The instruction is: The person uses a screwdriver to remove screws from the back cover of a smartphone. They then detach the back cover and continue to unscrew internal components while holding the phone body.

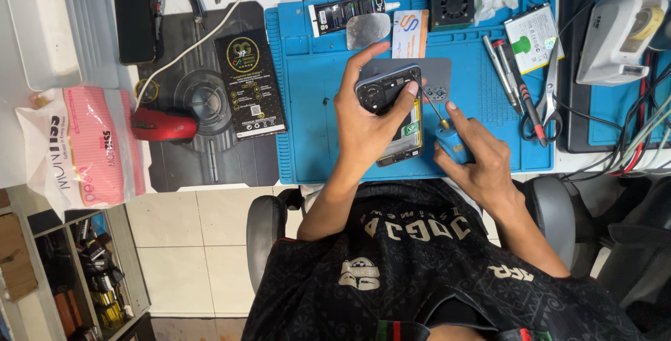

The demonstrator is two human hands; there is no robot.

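My left hand (367,121) grips an opened smartphone (390,89) with its back cover off, camera module facing up, held over the blue work mat (314,103). My right hand (472,152) holds a blue-handled screwdriver (451,138), whose thin metal tip points up toward the phone's right edge. A small dark camera-frame part (435,93) lies on a grey pad (440,72) just right of the phone.
On the mat lie a black glue tube (346,12), a metal scraper (367,30), a card (411,32), a small fan (452,4), a battery (532,37), pens and scissors (542,103). A black box (250,82), a red mouse (164,124) and a pink tissue pack (87,145) sit to the left.
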